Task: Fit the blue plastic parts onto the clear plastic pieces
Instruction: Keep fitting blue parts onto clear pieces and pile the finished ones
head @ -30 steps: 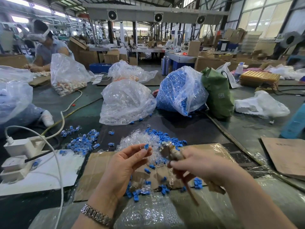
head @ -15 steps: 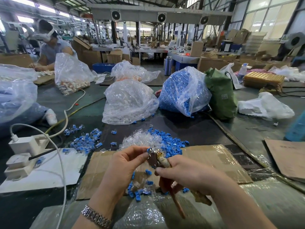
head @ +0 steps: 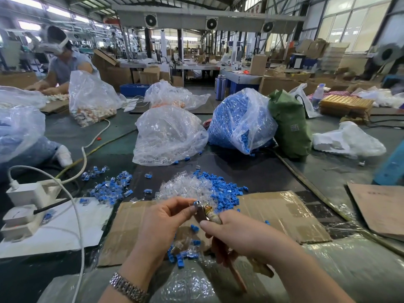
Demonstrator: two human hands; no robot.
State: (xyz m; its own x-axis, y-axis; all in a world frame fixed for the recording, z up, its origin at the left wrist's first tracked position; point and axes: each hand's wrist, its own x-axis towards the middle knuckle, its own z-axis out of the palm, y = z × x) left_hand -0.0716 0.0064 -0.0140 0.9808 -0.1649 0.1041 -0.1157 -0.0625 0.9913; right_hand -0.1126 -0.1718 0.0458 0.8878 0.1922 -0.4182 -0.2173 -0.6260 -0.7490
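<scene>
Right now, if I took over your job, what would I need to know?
Left hand pinches a small blue-and-clear piece at the tool's tip. Right hand grips the tool.
Loose clear pieces and blue parts are piled just ahead; finished ones lie to the left.
Done: that small pile. Left: the loose heap, plus big bags of clear pieces and blue parts.

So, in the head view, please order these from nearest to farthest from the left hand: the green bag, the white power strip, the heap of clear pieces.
From the left hand:
1. Heap of clear pieces, just beyond the fingertips.
2. White power strip, far left.
3. Green bag, back right.
</scene>
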